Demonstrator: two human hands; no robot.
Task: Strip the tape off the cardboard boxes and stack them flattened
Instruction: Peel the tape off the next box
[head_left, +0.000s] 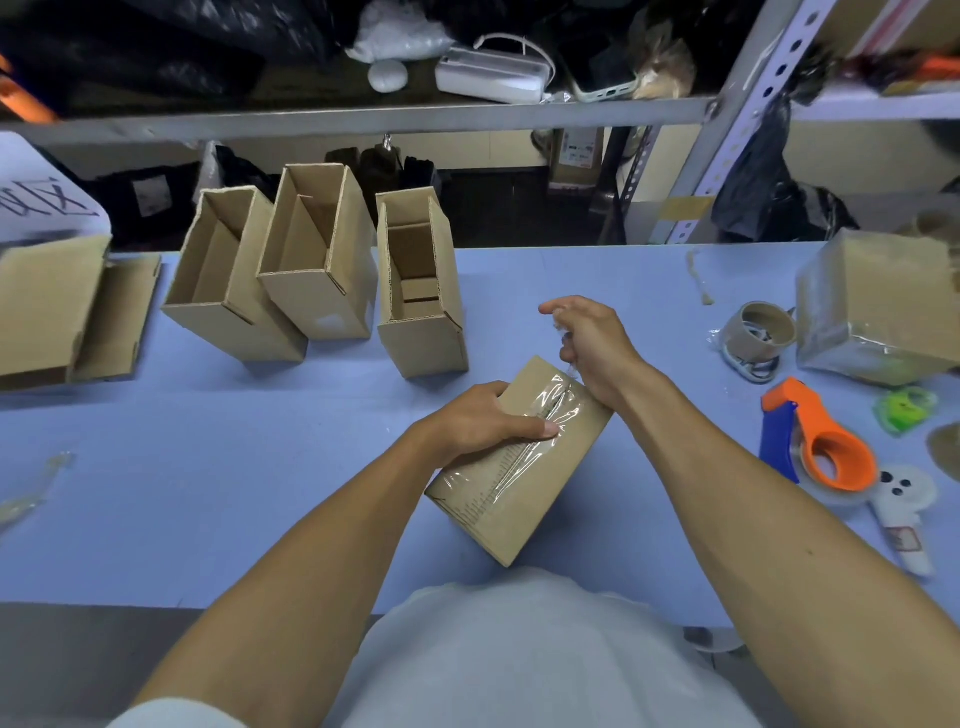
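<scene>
A small sealed cardboard box (524, 488) lies tilted on the blue table (208, 467) in front of me, with clear tape (524, 441) running along its top seam. My left hand (478, 421) grips the box's left side, thumb pressed on the tape. My right hand (592, 343) is above the box's far end and pinches a peeled strip of clear tape that stretches down to the box.
Three open cardboard boxes (234, 280) (317, 254) (421, 291) stand at the back of the table, with another box (52, 312) at far left. At right are a taped box (878, 306), a tape roll (763, 332) and an orange tape dispenser (826, 441). Shelving stands behind.
</scene>
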